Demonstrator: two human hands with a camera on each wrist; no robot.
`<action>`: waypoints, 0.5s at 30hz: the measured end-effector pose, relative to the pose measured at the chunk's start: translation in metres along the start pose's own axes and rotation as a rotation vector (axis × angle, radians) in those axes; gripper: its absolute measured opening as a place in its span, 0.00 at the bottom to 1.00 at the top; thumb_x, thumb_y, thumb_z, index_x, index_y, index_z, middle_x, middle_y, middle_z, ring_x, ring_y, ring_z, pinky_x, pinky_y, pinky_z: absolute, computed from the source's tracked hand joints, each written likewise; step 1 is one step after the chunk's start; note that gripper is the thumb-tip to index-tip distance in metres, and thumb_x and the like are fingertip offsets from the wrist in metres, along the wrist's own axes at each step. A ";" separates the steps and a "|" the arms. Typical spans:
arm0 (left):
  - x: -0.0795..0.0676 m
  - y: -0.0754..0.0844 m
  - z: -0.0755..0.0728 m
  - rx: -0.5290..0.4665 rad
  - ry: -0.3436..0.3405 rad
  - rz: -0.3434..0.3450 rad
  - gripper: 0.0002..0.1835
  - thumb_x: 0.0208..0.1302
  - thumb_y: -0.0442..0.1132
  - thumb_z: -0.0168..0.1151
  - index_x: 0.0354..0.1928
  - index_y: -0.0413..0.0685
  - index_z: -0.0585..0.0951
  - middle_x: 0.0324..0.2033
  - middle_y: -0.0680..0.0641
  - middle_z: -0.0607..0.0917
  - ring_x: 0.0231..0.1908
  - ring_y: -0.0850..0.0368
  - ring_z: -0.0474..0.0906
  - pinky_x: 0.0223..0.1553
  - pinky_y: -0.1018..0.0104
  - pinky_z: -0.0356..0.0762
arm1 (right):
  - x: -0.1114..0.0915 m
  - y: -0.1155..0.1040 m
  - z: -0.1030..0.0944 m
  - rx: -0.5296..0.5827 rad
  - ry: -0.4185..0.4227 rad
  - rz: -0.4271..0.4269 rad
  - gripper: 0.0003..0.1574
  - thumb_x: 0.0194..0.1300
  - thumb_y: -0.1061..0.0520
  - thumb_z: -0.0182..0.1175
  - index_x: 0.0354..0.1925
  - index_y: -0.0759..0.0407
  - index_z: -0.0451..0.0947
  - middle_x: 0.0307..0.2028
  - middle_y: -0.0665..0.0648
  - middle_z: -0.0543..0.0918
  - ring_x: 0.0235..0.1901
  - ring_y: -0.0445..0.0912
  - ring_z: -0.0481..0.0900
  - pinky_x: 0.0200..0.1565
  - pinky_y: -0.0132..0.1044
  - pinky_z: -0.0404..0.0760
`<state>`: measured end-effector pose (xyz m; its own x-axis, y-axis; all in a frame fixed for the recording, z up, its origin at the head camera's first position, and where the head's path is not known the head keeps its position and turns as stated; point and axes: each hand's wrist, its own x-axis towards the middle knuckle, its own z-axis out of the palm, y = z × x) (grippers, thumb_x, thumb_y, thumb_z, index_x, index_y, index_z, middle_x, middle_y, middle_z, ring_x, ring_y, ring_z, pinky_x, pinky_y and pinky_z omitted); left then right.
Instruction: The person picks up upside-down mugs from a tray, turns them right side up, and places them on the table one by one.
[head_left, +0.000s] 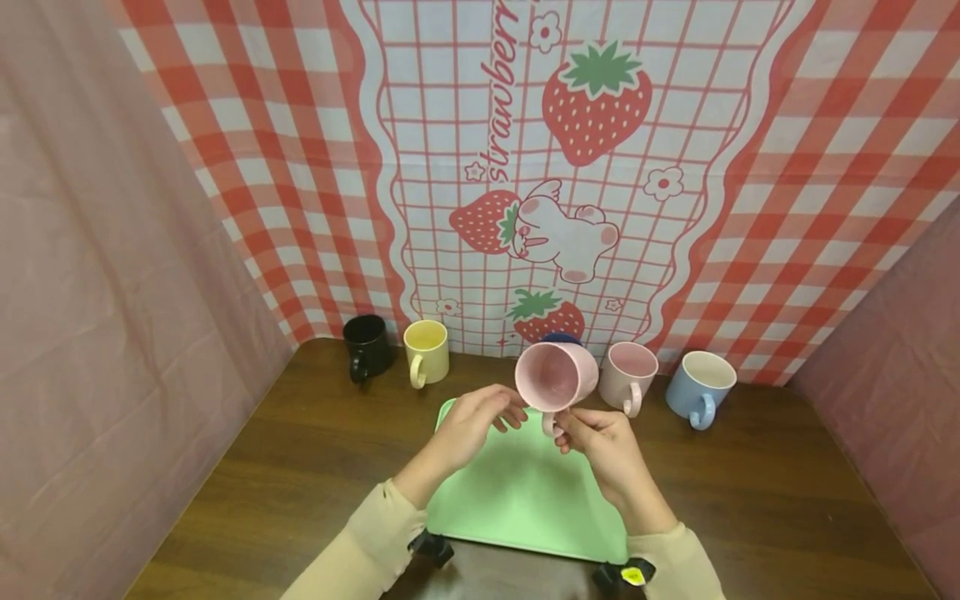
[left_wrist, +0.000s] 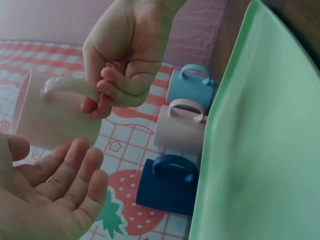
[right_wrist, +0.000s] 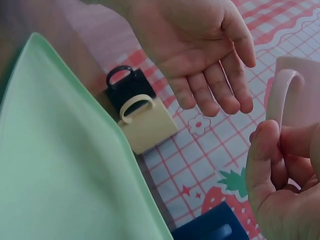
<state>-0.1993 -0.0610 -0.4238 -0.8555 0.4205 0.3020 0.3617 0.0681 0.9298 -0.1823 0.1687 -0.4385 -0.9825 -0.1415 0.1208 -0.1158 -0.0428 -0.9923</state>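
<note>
My right hand (head_left: 611,454) pinches the handle of a pink mug (head_left: 557,377), which is raised over the far edge of a green tray (head_left: 525,500). The mug is tilted, its mouth facing the head camera. Its handle (right_wrist: 285,92) runs between my right thumb and fingers in the right wrist view. My left hand (head_left: 474,421) is beside the mug with nothing in it, fingers loosely extended and palm turned up in the left wrist view. Behind the raised mug, a dark blue mug (left_wrist: 167,187) is mostly hidden from the head view.
Along the back of the wooden table (head_left: 300,467) stand a black mug (head_left: 367,346), a yellow mug (head_left: 426,350), a second pink mug (head_left: 628,375) and a light blue mug (head_left: 699,387). A checked strawberry cloth (head_left: 315,167) hangs directly behind them. Pink curtains (head_left: 112,250) flank both sides.
</note>
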 end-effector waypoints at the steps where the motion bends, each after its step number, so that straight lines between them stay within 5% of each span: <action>1: 0.000 0.000 0.001 0.009 0.006 0.000 0.19 0.81 0.42 0.42 0.48 0.40 0.82 0.39 0.39 0.86 0.40 0.45 0.83 0.45 0.48 0.82 | 0.000 -0.001 0.001 0.018 0.012 0.012 0.16 0.72 0.58 0.62 0.40 0.73 0.84 0.27 0.54 0.83 0.26 0.43 0.80 0.33 0.36 0.82; 7: -0.002 0.002 0.008 0.074 0.048 0.015 0.14 0.79 0.42 0.49 0.49 0.44 0.83 0.39 0.45 0.87 0.40 0.52 0.85 0.44 0.57 0.84 | 0.000 -0.003 0.011 0.119 0.109 0.129 0.08 0.69 0.61 0.64 0.35 0.64 0.88 0.26 0.52 0.85 0.25 0.40 0.81 0.32 0.33 0.83; 15: -0.003 0.001 0.018 0.172 0.086 0.042 0.10 0.74 0.44 0.60 0.49 0.49 0.84 0.38 0.49 0.88 0.36 0.56 0.84 0.38 0.65 0.81 | -0.001 0.002 0.020 0.169 0.140 0.190 0.08 0.68 0.65 0.62 0.34 0.64 0.88 0.26 0.54 0.85 0.24 0.40 0.80 0.30 0.30 0.80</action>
<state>-0.1897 -0.0462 -0.4273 -0.8641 0.3484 0.3634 0.4494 0.2088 0.8686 -0.1789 0.1491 -0.4404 -0.9962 -0.0257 -0.0836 0.0870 -0.1940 -0.9771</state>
